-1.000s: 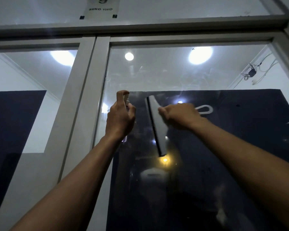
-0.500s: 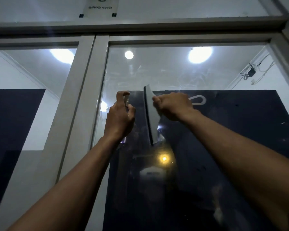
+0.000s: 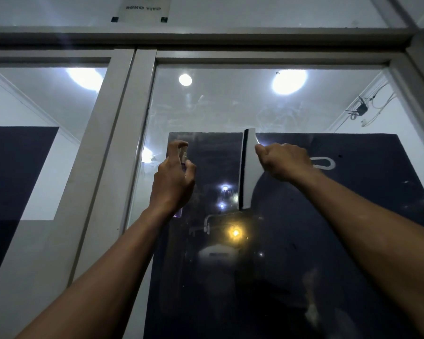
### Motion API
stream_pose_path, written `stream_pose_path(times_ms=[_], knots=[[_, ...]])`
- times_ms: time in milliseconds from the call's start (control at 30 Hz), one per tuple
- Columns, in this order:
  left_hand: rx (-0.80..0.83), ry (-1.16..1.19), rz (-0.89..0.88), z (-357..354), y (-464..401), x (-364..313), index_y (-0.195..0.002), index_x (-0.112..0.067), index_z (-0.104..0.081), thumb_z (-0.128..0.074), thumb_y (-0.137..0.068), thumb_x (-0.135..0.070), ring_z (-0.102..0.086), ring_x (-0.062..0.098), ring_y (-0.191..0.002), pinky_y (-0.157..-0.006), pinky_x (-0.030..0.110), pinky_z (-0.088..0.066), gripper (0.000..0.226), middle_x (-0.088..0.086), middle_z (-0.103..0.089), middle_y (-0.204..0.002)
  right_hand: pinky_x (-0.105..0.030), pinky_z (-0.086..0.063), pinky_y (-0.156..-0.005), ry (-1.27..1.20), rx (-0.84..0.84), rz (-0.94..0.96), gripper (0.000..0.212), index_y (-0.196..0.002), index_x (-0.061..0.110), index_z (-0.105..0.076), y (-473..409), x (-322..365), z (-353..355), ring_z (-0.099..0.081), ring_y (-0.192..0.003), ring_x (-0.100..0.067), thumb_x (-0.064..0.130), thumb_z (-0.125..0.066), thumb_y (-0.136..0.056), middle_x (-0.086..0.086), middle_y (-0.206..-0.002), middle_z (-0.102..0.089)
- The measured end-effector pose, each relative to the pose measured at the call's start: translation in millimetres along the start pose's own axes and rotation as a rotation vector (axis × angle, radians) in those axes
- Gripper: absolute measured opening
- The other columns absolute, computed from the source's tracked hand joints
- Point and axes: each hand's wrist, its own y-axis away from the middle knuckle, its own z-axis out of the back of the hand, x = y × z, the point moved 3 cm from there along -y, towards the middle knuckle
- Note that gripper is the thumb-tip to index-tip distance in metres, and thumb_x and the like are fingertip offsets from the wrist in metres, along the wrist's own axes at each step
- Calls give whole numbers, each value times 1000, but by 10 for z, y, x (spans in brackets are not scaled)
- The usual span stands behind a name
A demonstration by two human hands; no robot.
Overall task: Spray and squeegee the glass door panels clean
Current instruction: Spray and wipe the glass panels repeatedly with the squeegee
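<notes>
Sign: above the door, lettering mirrored.
Ceiling lights: glowing round.
Cables: dangling at upper right wall.

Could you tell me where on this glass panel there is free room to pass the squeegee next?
Free: the glass above both hands up to the top frame rail, and the dark stretch below the right forearm. Crowded: between left hand with the spray bottle and squeegee in the right hand.

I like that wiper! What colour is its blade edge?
Black, along the white squeegee's left edge; head view.
</notes>
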Motion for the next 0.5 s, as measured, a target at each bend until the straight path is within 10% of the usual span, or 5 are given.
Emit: stream_pose_path(times_ms=[233,500], knots=[[-6,14,-13,-24,-23,-34,-133,-20,-40,-47,-101,-14,-61,24,-70,-62,38,-48,33,9,-61,-84,-40,-41,-83,-22,-9,117,62,-122,17,-65,-140,850,-76,-60,-114,-35,50,-15,-104,-16,-123,-65],[0,46,-13,-136,91,-34,-131,-19,-42,-47,-100,-13,-56,14,-62,-53,28,-39,32,-2,-56,-74,-38,-36,-75,24,57,-35,34,-133,33,-44,112,-273,-21,-56,-116,-36,28,-30,-103,-9,-133,-56]])
